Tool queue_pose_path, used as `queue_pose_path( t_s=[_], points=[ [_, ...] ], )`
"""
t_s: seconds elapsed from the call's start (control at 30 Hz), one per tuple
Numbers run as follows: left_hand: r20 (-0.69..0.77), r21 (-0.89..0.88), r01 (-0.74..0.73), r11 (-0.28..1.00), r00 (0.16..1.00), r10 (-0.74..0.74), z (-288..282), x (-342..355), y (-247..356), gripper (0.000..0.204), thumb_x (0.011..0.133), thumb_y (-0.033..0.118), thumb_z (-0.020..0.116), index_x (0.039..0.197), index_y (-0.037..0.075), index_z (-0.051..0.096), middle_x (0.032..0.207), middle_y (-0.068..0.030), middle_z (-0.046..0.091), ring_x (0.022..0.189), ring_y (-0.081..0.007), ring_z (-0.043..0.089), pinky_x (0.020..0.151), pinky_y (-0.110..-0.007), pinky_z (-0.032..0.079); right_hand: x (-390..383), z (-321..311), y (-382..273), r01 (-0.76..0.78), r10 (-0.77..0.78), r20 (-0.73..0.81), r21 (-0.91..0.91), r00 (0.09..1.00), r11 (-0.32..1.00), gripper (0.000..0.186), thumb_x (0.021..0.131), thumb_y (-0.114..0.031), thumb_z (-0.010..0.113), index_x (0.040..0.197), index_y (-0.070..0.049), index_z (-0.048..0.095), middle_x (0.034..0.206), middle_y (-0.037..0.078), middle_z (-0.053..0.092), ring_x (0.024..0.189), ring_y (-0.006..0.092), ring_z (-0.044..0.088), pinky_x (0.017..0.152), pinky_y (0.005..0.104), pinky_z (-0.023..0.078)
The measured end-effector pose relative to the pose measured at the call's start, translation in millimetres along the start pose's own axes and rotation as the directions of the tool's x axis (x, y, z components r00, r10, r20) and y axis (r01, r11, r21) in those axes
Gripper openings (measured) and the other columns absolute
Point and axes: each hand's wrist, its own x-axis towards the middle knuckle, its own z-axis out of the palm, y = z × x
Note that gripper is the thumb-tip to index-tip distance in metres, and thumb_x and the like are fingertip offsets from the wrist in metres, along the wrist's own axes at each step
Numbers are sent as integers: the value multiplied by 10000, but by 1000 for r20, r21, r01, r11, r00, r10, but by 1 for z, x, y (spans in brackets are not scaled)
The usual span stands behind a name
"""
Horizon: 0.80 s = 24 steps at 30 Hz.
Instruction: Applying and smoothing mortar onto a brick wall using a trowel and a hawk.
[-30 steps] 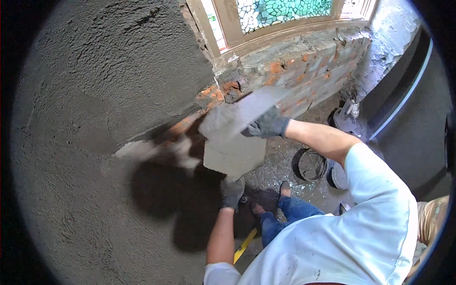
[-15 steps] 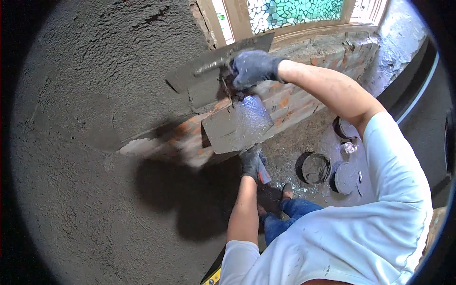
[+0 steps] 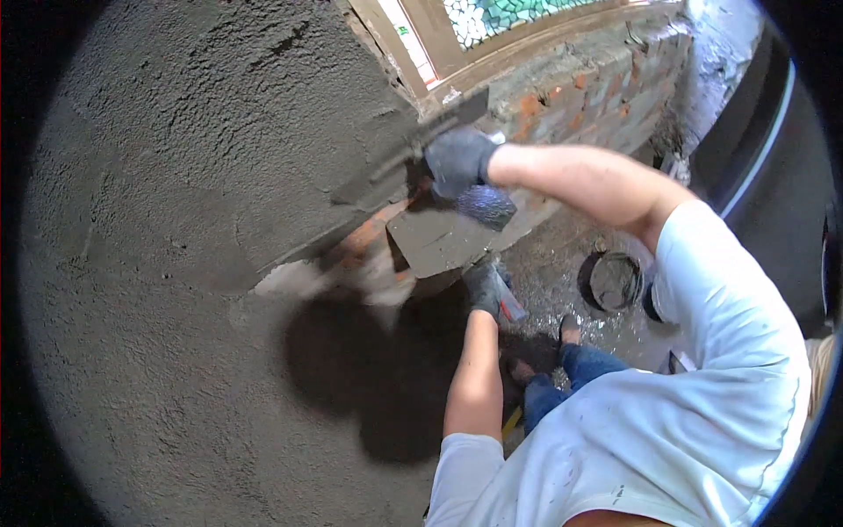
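Note:
My right hand (image 3: 458, 161), in a dark glove, grips the handle of a flat plastering trowel (image 3: 413, 145) whose blade lies pressed against the wet grey plaster (image 3: 219, 132) on the wall, near its right edge. Lower down, my gloved left hand (image 3: 486, 287) holds a square mortar board (image 3: 436, 239) from below; the board is level and carries a thin layer of grey mortar. Bare red brick (image 3: 364, 237) shows between the plastered area and the board.
A brick sill (image 3: 580, 97) under a window with patterned glass (image 3: 500, 13) runs at the upper right. A round bucket (image 3: 612, 281) stands on the rubble-strewn floor by my feet (image 3: 569, 329). A dark pipe or rail (image 3: 746, 149) runs along the right edge.
My right hand has lifted the trowel off the board and swept it up and left onto the wall plaster. The board, in my left hand, stays just below.

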Motion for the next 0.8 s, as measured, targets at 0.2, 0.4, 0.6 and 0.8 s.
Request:
queue_pose_path(
  t_s=[0.2, 0.4, 0.6, 0.8],
  points=[
    [-62, 6, 8, 1000, 998, -7, -26, -18, 25, 253, 818, 228, 603, 636, 206, 429, 521, 42, 427, 378, -122, 395, 353, -267, 301, 10, -75, -7, 84, -127, -317, -145, 940, 986, 304, 710, -347, 602, 714, -52, 675, 750, 184, 640, 706, 336, 629, 648, 417, 507],
    [-35, 147, -10, 989, 999, 15, -35, -11, 26, 139, 845, 227, 595, 769, 113, 578, 573, -1, 458, 441, -143, 439, 400, -290, 388, -60, 4, -15, 161, -176, -274, -75, 945, 984, 219, 675, -284, 609, 651, -67, 624, 699, 134, 619, 666, 316, 606, 616, 424, 488],
    [187, 680, -231, 696, 972, 140, -88, 43, -91, 256, 853, 171, 593, 1040, -2, 617, 991, -112, 620, 886, -224, 595, 755, -344, 508, -180, 215, -6, -276, 290, 47, 488, 956, 828, 220, 681, -259, 600, 639, -46, 631, 649, 160, 626, 594, 318, 611, 543, 428, 484],
    [-71, 537, 313, 783, 942, -328, -106, 45, -243, 118, 846, 143, 613, 872, 38, 566, 544, -21, 471, 395, -145, 460, 355, -282, 379, -354, 316, 71, -885, 543, 715, 242, 440, 398, 381, 846, -372, 485, 880, -39, 668, 803, 203, 650, 753, 327, 636, 682, 438, 495]
  ],
)
